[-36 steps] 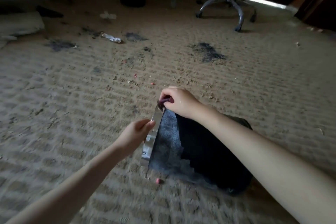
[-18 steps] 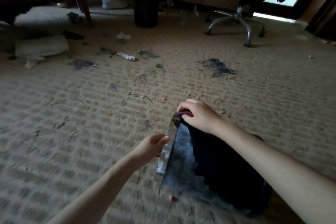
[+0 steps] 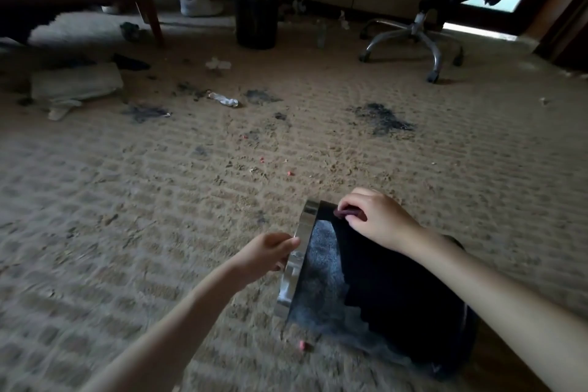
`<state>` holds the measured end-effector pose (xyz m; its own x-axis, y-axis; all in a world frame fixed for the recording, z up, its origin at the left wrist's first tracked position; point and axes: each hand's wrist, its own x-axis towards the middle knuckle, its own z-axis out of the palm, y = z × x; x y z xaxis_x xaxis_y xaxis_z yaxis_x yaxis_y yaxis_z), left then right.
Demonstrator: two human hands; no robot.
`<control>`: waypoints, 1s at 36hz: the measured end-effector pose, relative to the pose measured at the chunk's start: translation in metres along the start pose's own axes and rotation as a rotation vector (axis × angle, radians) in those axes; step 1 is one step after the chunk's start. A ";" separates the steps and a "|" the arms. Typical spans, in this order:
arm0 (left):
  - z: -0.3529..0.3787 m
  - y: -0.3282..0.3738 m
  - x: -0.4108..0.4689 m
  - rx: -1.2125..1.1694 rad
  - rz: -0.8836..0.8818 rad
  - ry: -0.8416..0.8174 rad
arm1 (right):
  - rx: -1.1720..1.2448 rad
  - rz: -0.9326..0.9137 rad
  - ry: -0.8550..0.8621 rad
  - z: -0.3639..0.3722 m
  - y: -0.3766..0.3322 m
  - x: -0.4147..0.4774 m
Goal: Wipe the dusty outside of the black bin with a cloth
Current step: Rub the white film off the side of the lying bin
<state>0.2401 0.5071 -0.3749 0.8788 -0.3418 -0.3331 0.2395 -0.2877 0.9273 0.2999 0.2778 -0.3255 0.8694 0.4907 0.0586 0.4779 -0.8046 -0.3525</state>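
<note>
Black bin (image 3: 397, 312) lies on its side by the near edge of the carpet (image 3: 127, 216), its inside hidden from me. My left hand (image 3: 264, 253) grips its chrome rim (image 3: 299, 264); my right hand (image 3: 378, 219) pinches the cloth (image 3: 345, 212) against its dusty side.

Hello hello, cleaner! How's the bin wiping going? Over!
Left hand grips the bin's chrome rim. Right hand pinches purple cloth on black bin, lying on its side. Grey dust patch near rim unwiped. Nothing blocking.
</note>
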 end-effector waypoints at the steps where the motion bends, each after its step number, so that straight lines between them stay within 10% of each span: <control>1: 0.000 0.000 0.001 -0.017 0.000 0.009 | 0.021 -0.035 0.021 0.002 -0.008 0.003; 27: 0.003 -0.005 0.002 -0.011 0.007 0.062 | -0.018 -0.158 -0.073 0.020 -0.052 0.017; 36: 0.004 -0.004 -0.003 0.032 0.046 0.073 | 0.058 0.066 -0.022 0.006 -0.007 -0.019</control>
<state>0.2348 0.5056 -0.3781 0.9163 -0.2897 -0.2764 0.1865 -0.3018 0.9349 0.2788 0.2762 -0.3297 0.8954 0.4450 0.0135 0.4112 -0.8149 -0.4085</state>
